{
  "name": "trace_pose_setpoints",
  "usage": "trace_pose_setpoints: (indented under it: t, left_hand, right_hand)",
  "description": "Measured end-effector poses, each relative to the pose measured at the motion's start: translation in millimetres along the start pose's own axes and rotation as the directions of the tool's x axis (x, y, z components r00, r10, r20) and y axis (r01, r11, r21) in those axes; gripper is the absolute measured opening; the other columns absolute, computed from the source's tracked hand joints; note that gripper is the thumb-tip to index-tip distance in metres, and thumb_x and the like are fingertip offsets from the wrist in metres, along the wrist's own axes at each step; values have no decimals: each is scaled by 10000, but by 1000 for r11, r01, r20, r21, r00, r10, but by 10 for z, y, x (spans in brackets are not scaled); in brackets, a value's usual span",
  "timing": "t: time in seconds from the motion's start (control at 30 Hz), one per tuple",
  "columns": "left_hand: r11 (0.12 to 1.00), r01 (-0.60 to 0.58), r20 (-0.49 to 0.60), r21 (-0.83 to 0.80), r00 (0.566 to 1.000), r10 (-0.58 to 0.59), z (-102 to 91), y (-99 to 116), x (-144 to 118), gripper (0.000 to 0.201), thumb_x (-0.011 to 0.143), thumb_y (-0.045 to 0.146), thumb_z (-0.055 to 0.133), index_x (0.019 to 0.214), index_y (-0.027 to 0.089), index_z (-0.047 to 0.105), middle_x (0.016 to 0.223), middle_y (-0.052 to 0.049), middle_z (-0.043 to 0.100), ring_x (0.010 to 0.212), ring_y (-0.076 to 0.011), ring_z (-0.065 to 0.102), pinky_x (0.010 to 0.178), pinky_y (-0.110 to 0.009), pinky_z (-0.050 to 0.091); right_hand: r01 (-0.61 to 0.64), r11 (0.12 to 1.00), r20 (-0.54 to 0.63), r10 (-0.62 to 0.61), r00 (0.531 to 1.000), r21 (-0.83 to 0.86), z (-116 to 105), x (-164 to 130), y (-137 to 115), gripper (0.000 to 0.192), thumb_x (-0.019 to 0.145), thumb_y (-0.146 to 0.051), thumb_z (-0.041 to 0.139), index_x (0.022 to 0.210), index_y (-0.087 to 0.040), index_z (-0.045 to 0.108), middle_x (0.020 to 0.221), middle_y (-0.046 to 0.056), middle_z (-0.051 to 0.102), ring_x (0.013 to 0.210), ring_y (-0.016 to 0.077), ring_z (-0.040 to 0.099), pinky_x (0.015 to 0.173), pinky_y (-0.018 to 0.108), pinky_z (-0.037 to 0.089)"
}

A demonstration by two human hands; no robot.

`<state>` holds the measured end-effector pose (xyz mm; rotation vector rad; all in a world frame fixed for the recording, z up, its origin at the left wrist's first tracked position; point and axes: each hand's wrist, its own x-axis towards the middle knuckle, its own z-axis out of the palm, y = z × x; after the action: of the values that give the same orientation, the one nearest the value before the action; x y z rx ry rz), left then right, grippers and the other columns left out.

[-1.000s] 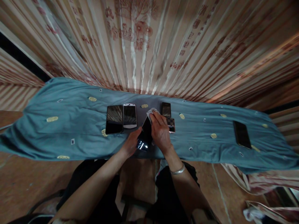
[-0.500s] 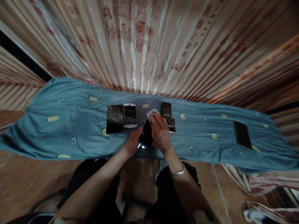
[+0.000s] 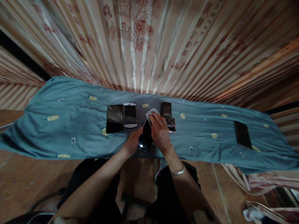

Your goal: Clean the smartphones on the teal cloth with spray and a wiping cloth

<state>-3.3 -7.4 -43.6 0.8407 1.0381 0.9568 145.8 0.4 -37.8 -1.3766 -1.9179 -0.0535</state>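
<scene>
My left hand (image 3: 133, 141) grips the lower left edge of a black phone (image 3: 146, 135), tilted above the blue cloth (image 3: 70, 124). My right hand (image 3: 160, 130) presses a small white wipe (image 3: 150, 112) against the phone's upper part. A silver bracelet (image 3: 177, 170) sits on my right wrist. The phone's screen is partly hidden by my right hand.
On the cloth lie a black phone (image 3: 115, 118) and a white phone (image 3: 130, 115) left of my hands, a small dark phone (image 3: 166, 109) and a checkered one (image 3: 171, 123) to the right, and another black phone (image 3: 242, 134) far right. Striped curtains (image 3: 149, 43) hang behind.
The held phone has tilted a little, so the bright glare at its lower end is gone. My right hand with the wipe shifted slightly along the screen.
</scene>
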Motion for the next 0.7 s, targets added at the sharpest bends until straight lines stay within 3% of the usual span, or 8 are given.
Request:
trace_pose_setpoints:
  t: [0.2,0.37,0.5,0.7]
  left_hand:
    - [996,80,12,-35,997,-80,-1,22,-1,477,745,629,691,857,169,746,985,-131,785,1233,-379,624,1037,-504,493]
    - [997,28,-8,-73,1000,-29,-18,58,12,460,777,600,680,921,171,766,1107,-119,781,1341,-339,557,1126,-472,430]
    - [998,13,-11,-61,1000,-14,-29,10,16,456,806,574,678,966,159,781,1123,-115,781,1356,-336,546,1140,-474,417]
    - [981,39,41,-191,999,-31,-11,14,-1,615,740,697,702,994,143,786,1208,-117,757,1390,-337,511,1190,-458,358]
  right_hand:
    - [14,1000,17,-14,1000,-9,7,-18,-53,447,1000,-103,368,1370,-136,615,1377,146,641,1306,261,562,1134,480,478]
    - [81,997,26,-81,996,0,34,-68,-151,416,998,-97,390,1329,-110,642,1332,147,667,1291,248,579,1118,428,498]
    - [55,998,24,-55,998,-9,-2,-55,-123,438,1001,-98,375,1356,-145,626,1354,139,656,1296,249,580,1121,460,491]
    - [54,998,70,-52,996,-16,-61,-59,-167,438,988,-92,402,1370,-129,615,1371,157,638,1314,258,563,1131,458,483]
